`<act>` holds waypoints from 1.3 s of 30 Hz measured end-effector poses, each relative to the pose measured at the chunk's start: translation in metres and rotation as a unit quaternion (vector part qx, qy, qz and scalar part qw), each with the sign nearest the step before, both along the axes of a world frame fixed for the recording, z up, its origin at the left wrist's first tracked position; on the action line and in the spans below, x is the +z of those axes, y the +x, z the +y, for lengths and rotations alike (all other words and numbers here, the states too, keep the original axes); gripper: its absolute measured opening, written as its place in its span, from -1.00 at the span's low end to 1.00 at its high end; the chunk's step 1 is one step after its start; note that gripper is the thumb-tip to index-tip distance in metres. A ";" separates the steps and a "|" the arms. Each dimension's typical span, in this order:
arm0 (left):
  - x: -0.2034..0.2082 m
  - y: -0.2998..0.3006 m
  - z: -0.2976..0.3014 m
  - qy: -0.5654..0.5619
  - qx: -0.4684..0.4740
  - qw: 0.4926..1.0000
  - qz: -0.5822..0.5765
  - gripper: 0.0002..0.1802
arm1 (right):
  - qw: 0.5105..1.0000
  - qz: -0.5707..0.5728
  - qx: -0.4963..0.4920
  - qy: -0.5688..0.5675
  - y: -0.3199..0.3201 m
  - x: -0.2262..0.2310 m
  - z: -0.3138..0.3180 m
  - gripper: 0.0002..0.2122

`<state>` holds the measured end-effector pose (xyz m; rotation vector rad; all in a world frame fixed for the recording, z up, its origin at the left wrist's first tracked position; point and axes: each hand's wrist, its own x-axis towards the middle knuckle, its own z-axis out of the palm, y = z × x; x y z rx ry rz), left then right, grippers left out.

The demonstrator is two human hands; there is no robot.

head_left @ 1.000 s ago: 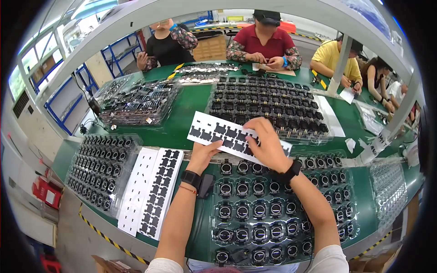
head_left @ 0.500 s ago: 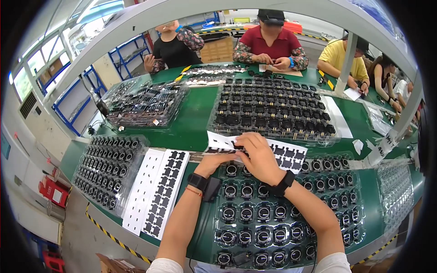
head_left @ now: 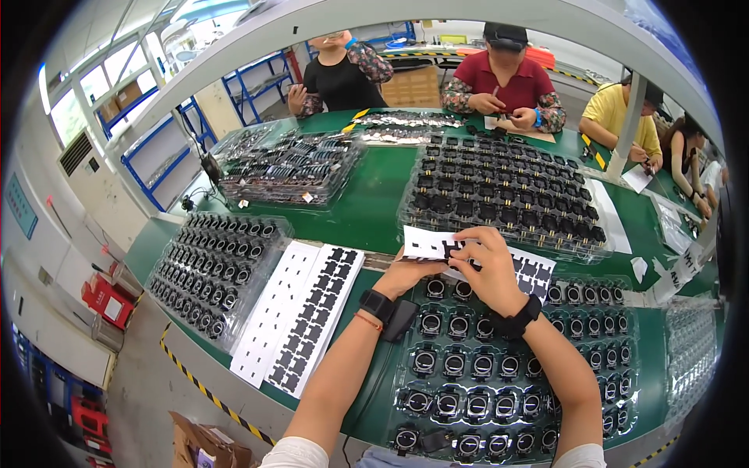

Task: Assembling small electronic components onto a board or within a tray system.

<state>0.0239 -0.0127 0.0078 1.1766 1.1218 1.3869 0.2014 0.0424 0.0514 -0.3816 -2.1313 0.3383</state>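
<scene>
In front of me, my left hand (head_left: 407,276) is closed on the left part of a white sheet (head_left: 425,240) of black die-cut stickers, which is bent upward there. The sheet's flatter right part (head_left: 537,269), with rows of black shapes, extends behind my right wrist. My right hand (head_left: 493,269) pinches thumb and forefinger at a black sticker (head_left: 451,248) near the bend. Whether that sticker is off its backing I cannot tell. Both hands are above the far edge of a clear tray (head_left: 460,384) holding rows of round-faced, watch-like black parts.
Left lie printed sticker sheets (head_left: 316,320) and another tray of round parts (head_left: 211,273). Stacked trays of black frames (head_left: 499,191) and of small parts (head_left: 285,171) stand farther back. Empty clear trays (head_left: 690,359) lie right. Co-workers sit across the green table (head_left: 374,178); a post (head_left: 626,129) rises right.
My view has turned left, shifting the scene rightward. My right-hand fingers have gone from lying over the bent sheet to a pinch at its black sticker. My left hand keeps its hold.
</scene>
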 end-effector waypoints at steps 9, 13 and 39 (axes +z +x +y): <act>-0.003 -0.003 0.006 0.000 -0.018 1.000 0.010 -0.57 | 0.998 -0.007 0.015 -0.061 0.004 0.005 0.007 -0.86; -0.005 -0.002 0.006 0.005 -0.032 0.999 0.025 -0.45 | 0.994 -0.037 0.034 -0.093 0.007 0.005 0.005 -0.88; -0.004 0.000 0.006 -0.022 -0.005 1.000 -0.013 -0.57 | 0.991 -0.041 -0.002 -0.124 0.006 -0.015 0.011 -0.90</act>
